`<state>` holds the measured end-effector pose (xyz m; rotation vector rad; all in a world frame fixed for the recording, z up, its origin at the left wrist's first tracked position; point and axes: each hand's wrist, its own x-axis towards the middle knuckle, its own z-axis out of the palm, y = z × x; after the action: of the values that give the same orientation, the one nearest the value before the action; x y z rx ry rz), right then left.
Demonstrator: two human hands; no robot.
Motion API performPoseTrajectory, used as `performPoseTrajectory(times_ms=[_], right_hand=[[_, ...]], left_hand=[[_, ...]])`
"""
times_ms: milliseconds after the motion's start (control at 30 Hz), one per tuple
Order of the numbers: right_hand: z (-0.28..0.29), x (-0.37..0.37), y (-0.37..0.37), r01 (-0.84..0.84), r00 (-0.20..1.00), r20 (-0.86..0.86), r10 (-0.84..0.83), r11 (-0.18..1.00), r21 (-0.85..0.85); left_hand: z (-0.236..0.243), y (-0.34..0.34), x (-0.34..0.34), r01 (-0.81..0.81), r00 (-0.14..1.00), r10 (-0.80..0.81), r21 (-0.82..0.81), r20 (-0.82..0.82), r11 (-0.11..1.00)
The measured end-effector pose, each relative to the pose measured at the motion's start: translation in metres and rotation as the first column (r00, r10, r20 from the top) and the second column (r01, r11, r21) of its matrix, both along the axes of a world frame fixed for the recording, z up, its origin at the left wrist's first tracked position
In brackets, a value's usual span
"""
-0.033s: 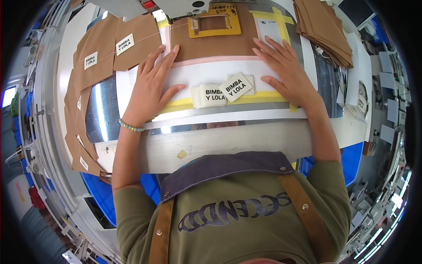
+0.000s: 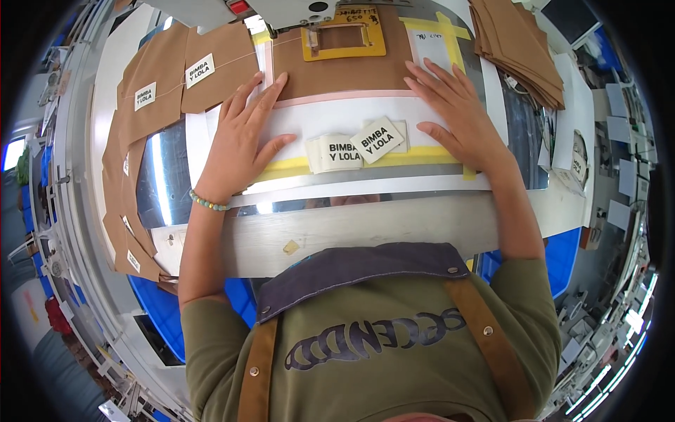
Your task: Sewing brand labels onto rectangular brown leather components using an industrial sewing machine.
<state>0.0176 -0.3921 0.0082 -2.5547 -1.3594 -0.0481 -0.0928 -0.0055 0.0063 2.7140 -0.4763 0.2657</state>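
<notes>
Pale surface (image 2: pixel 380 228): flat brown leather-like panel (image 2: pixel 337 76), near edge crosswise, between left hand (image 2: pixel 241 144) and right hand (image 2: pixel 457 116), both spread flat, empty.

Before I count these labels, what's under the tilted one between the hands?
Pale pieces peek out right of the tilted label; it overlaps the label stack leftward. Anything else beneath is covered.

A pale, straight-fronted worktable (image 2: pixel 394 228) bears a shiny, flat metal plate (image 2: pixel 172 169), brown, flat, thread-linked panels (image 2: pixel 158 116) at left, and a small tan scrap (image 2: pixel 291 247) near
</notes>
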Motion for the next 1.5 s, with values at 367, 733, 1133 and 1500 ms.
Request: performPoseTrajectory(times_ms=[367,733,1133,1500], right_hand=[[0.002,0.000,0.000,-0.006,1.000,-0.005,0.006,1.000,-0.019],[0.005,-0.002,0.003,0.011,1.000,-0.010,-0.011,0.999,-0.038],[0.001,-0.002,0.001,0.012,1.000,-0.028,-0.011,0.999,0.030],[0.011,-0.015,0.039,-0.280,0.960,0.054,0.275,0.951,0.131]], left_hand=[[0.002,-0.003,-0.001,-0.025,0.999,0.026,-0.020,0.041,0.999],[0.005,-0.002,0.000,-0.010,0.999,0.016,0.123,-0.051,0.992],[0.004,-0.001,-0.002,-0.012,0.998,0.018,0.092,-0.061,0.996],[0.034,-0.041,-0.021,0.149,0.969,-0.176,-0.158,-0.176,0.976]])
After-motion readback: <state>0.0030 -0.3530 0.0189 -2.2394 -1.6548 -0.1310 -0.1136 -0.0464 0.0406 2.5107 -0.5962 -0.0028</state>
